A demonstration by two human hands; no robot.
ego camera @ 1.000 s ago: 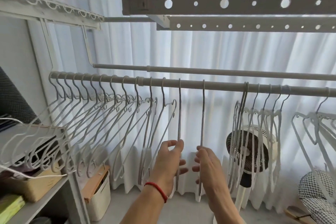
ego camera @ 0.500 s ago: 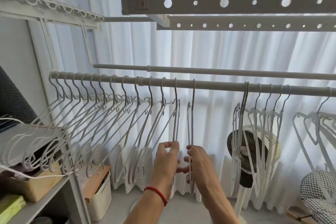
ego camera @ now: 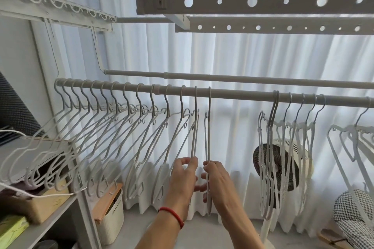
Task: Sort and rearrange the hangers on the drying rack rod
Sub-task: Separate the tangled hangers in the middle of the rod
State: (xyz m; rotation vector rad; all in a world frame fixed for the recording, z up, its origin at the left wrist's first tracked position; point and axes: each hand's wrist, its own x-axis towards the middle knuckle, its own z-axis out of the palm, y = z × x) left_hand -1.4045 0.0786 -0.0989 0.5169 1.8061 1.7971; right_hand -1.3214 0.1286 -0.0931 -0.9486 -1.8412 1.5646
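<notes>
Hangers hang edge-on from the rod [ego camera: 232, 95] directly above both hands. Left hand [ego camera: 183, 178] pinches the lower bar of one hanger [ego camera: 194, 127]; right hand [ego camera: 217, 182] is closed around the neighbouring hanger [ego camera: 208, 139], whose lower end is partly hidden behind the fingers. Farther right of the right hand, bunched hangers [ego camera: 287, 147] partly obscure a fan [ego camera: 283, 166].
</notes>
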